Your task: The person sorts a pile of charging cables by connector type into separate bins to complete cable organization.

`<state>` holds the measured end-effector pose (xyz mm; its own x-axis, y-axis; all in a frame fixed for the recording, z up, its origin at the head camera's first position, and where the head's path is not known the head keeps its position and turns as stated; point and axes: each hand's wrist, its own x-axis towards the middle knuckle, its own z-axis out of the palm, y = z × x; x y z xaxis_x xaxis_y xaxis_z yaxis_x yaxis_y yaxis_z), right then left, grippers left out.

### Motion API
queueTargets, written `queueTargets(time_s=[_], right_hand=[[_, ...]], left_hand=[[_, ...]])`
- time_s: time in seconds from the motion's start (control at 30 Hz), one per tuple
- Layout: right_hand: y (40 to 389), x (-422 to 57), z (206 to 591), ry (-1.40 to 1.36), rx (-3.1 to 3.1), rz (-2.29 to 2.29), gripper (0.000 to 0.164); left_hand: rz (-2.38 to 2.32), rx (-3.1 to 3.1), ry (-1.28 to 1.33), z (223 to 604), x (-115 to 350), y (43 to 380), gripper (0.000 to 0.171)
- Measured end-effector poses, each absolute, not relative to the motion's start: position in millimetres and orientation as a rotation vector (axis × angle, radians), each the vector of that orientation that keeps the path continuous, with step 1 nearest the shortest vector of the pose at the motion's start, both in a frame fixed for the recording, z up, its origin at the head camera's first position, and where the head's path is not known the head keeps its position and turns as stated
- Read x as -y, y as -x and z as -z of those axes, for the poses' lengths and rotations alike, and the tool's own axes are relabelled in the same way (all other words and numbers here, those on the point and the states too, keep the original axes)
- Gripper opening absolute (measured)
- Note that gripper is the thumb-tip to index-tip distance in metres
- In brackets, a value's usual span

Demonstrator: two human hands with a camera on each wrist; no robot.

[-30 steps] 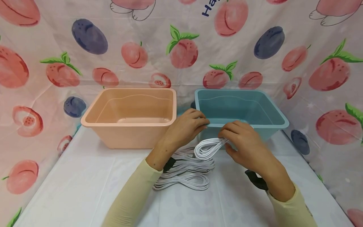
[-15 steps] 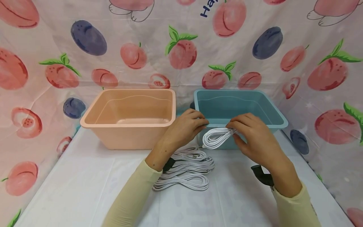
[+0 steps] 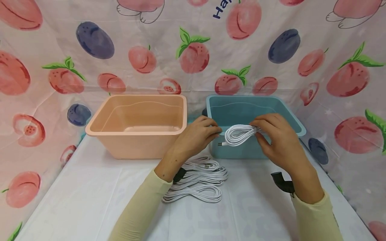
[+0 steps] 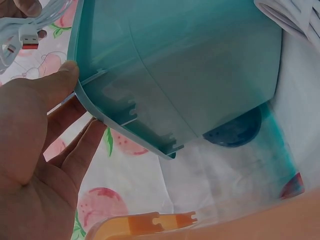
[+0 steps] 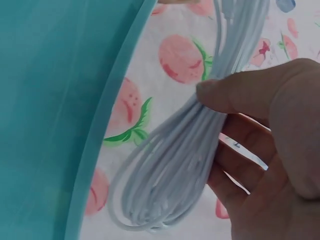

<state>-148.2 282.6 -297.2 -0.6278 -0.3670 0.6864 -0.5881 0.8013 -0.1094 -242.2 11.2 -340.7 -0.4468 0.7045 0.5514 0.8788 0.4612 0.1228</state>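
My right hand point(image 3: 278, 142) pinches a coiled white USB cable point(image 3: 239, 135) by its middle, holding it up before the teal bin's front wall. One loop hangs toward the left, and a metal USB plug point(image 4: 29, 41) shows in the left wrist view. In the right wrist view the thumb presses the strands point(image 5: 172, 165) against the fingers. My left hand point(image 3: 200, 135) grips the rim of the teal bin point(image 3: 238, 155) at its front left corner, thumb on one side and fingers on the other. Beneath that forearm lies a pile of similar coiled white cables point(image 3: 200, 180), partly hidden.
A peach-coloured bin point(image 3: 135, 145) stands left of the teal one, a narrow gap between them. Both sit on a white-covered table point(image 3: 90, 194), with a fruit-printed cloth point(image 3: 169, 36) hanging behind and at the sides.
My right hand has lifted the cable up and to the right, off the pile and up near the teal bin's front rim. The left hand has stayed at the bin's corner.
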Motion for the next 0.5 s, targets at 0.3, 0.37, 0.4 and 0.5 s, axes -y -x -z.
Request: queueTargets(time_s=[0.3, 0.37, 0.4, 0.5], right_hand=[[159, -292, 301, -0.633, 2.202, -0.477, 0.039], [162, -293, 303, -0.604, 2.201, -0.476, 0.037], [163, -294, 303, -0.588, 2.201, -0.476, 0.037], [168, -297, 307, -0.552, 2.189, -0.486, 0.035]], left_hand=[[0.560, 2.298, 1.319, 341, -12, 242, 0.020], [0.558, 2.302, 1.318, 340, -12, 242, 0.020], [0.555, 2.304, 1.317, 340, -12, 242, 0.020], [0.548, 2.305, 1.314, 340, -12, 242, 0.020]])
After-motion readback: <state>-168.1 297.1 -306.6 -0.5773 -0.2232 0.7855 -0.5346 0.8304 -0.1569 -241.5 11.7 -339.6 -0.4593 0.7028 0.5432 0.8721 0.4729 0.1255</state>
